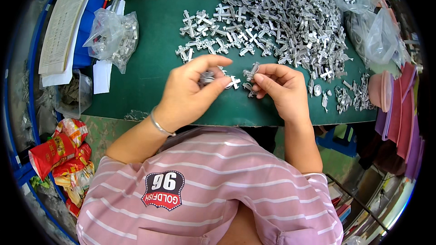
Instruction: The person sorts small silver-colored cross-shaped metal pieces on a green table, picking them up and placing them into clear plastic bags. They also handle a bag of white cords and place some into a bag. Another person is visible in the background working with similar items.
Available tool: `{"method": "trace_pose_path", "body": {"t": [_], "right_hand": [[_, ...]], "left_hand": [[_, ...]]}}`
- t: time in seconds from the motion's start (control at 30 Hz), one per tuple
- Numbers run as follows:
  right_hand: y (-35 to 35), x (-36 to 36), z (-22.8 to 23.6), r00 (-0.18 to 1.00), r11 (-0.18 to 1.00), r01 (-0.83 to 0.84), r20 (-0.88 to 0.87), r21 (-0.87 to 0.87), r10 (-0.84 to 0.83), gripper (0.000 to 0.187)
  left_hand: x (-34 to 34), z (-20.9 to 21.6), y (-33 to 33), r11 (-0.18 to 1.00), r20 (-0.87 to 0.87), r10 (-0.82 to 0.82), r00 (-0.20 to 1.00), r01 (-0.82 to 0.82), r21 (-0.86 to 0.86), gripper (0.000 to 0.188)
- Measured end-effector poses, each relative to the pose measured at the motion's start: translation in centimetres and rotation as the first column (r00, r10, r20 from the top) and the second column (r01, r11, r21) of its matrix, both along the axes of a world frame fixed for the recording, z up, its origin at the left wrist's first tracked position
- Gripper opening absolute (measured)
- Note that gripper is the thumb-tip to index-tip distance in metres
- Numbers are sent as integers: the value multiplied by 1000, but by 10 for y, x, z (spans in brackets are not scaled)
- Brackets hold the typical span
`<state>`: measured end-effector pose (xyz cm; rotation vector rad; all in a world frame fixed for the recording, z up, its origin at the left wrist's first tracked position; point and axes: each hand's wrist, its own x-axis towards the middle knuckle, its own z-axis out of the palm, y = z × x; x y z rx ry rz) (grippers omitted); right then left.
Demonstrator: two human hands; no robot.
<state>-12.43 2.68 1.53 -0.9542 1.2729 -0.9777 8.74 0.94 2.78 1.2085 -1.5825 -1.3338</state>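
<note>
My left hand (185, 91) is curled round a few small silver metal pieces (207, 78), with its thumb and forefinger apart. A silver cross-shaped piece (234, 82) shows just beyond its thumb tip. The fingertips of my right hand (284, 88) pinch a small silver metal piece (250, 71). Below it, another silver piece (249, 89) sits by the curled fingers; whether they hold it cannot be told. Both hands are over the near part of the green table (150, 79), with a big heap of silver cross-shaped pieces (290, 13) beyond them.
A clear bag of silver pieces (120, 38) lies at the left, beside a blue bin (86, 41) and a plastic tub (75, 93). Smaller piles (354, 95) lie at the right edge, near plastic bags (379, 36). Red packets (59, 154) are at the lower left.
</note>
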Motion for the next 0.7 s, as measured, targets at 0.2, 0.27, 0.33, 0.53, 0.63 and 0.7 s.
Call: {"method": "trace_pose_path", "body": {"t": [0.2,0.27,0.33,0.53,0.63,0.7], "right_hand": [[9,-2,3,968,995,-34,250,93,10,18],[9,0,3,970,997,-40,244,74,20,22],[10,5,3,974,1000,-16,225,-27,22,27],[13,11,5,995,985,-29,85,-172,44,27],[15,12,1,972,994,49,233,-100,-25,19],[15,12,0,965,993,61,260,-99,-34,18]], "left_hand": [[-15,-3,-1,939,-144,-88,986,130,319,15],[-15,-8,1,921,-228,-46,973,129,367,14],[-15,-10,2,904,-277,-7,961,124,408,14],[-16,-5,2,913,-279,45,959,74,401,15],[-19,-5,4,933,-285,59,957,48,355,15],[-17,-6,2,936,-266,71,961,27,350,15]]}}
